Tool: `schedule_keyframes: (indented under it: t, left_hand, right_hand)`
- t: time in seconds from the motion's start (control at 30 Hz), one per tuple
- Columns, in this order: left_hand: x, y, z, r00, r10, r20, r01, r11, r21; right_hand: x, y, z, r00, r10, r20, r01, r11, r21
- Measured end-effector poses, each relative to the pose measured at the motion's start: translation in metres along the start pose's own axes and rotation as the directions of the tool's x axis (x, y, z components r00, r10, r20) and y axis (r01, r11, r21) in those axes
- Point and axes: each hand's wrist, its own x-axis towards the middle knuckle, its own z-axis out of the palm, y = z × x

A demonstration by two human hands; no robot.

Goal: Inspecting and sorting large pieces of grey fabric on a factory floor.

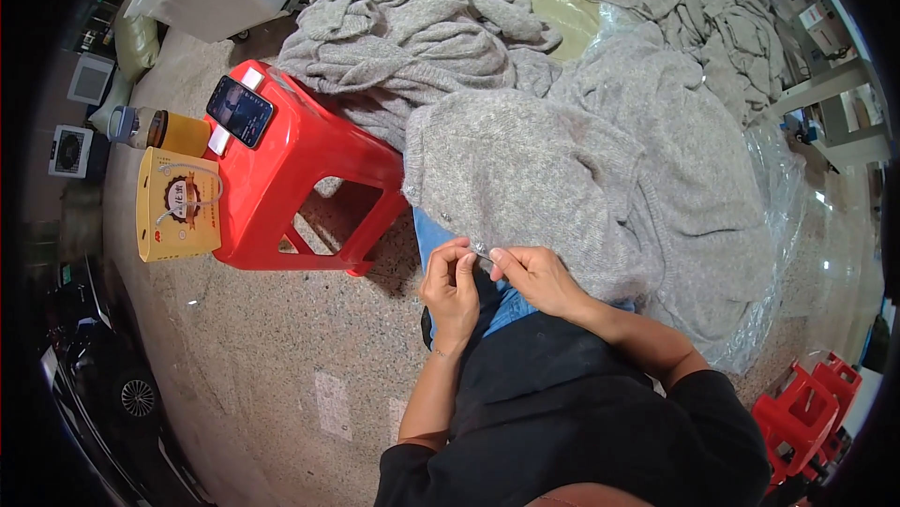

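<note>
A light grey knit garment (pixel 525 170) lies spread over my lap, its near edge reaching my fingertips. My left hand (pixel 452 290) is closed in a pinch at that edge, thumb against fingers. Facing it, my right hand (pixel 536 277) pinches too, thumb and forefinger together. Between the two sets of fingertips runs a short, thin, dark strip; whether it is part of the knit or a separate small thing, I cannot tell. Blue cloth and a black garment show beneath my hands.
Left of the knit stands a red plastic stool (pixel 272 170) bearing a phone (pixel 240 111). A yellow paper bag (pixel 178 207) and a jar (pixel 178 132) stand beside it. Grey knit heaps (pixel 403 29) lie ahead, clear plastic sheeting (pixel 773 179) at right, red stools (pixel 797 418) lower right.
</note>
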Motion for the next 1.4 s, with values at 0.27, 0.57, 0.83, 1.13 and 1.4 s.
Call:
schedule_keyframes:
  t: [0.27,0.57,0.83,1.13,1.4]
  left_hand:
    - [-0.001,0.01,0.004,0.999,0.039,0.0,-0.039,0.999,0.033]
    - [-0.001,0.009,0.005,0.996,0.084,0.0,-0.084,0.995,0.052]
    - [-0.006,0.004,0.006,0.999,-0.035,-0.004,0.034,0.992,-0.125]
    - [-0.003,0.006,0.002,0.986,-0.157,-0.048,0.135,0.942,-0.306]
    - [0.021,-0.016,-0.034,0.913,-0.194,-0.358,0.099,0.959,-0.267]
  right_hand:
    - [0.001,0.004,0.004,0.997,-0.01,-0.071,0.013,0.999,0.031]
    - [0.001,0.01,0.004,0.998,-0.03,-0.051,0.037,0.99,0.136]
    - [-0.001,0.005,0.003,0.991,-0.074,-0.107,0.078,0.997,0.031]
    - [0.001,0.01,-0.001,0.994,0.0,-0.111,0.017,0.989,0.146]
    - [0.005,0.017,-0.015,0.969,0.009,-0.248,0.06,0.961,0.271]
